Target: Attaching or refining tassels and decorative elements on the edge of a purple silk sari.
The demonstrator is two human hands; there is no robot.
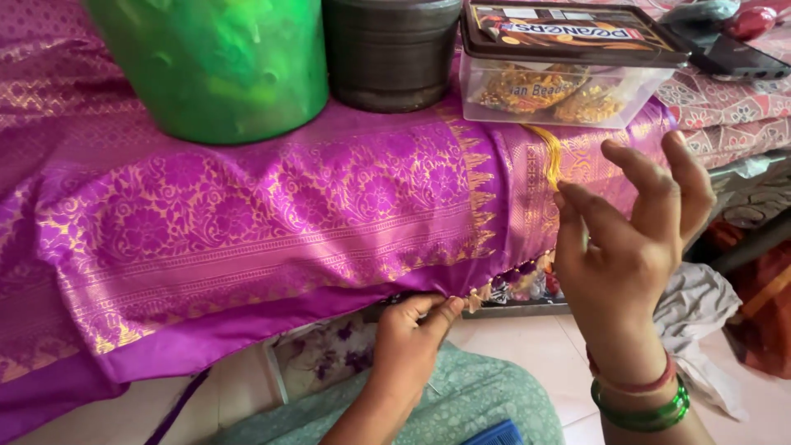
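A purple silk cloth with gold woven flowers (247,222) drapes over a raised surface and hangs down its front. My left hand (412,338) pinches the cloth's lower hem, where a row of small beads and tassels (515,284) is sewn on. My right hand (630,239), with green and red bangles on the wrist, is raised beside the hem. Its thumb and forefinger pinch a bundle of yellow-gold thread (550,161), and the other fingers are spread.
On the cloth stand a green plastic tub (214,66), a dark round tin (391,53) and a clear box of gold beads with a dark lid (560,82). A phone (733,53) lies on patterned bedding at right. Tiled floor and crumpled cloth lie below.
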